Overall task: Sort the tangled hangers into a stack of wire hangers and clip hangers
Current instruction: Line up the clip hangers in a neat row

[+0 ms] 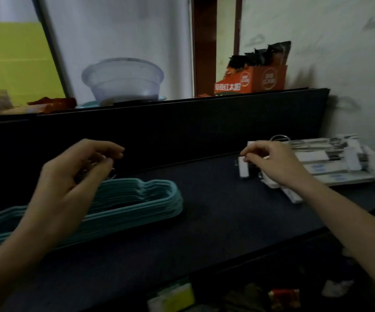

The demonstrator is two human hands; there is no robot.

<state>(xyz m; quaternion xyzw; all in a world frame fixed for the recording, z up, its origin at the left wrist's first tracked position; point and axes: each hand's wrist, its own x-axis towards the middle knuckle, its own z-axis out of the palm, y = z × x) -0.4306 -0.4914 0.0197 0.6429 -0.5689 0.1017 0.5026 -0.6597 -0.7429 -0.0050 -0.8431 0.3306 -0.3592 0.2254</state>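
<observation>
A stack of teal wire hangers point(137, 199) lies flat on the dark table point(215, 221) at the left. My left hand point(74, 176) hovers over the stack's hook end, fingers curled around the metal hooks there. At the right lies a pile of white clip hangers point(330, 163) with metal hooks. My right hand point(272, 163) rests at the pile's near left end, fingertips pinched on a white clip hanger point(243, 170). The image is blurred, so both grips are hard to make out.
A dark low partition point(182, 122) runs behind the table. Behind it stand a clear plastic bowl point(123, 79) and an orange snack box point(254, 79). Small packets point(283, 298) lie below the table's front edge.
</observation>
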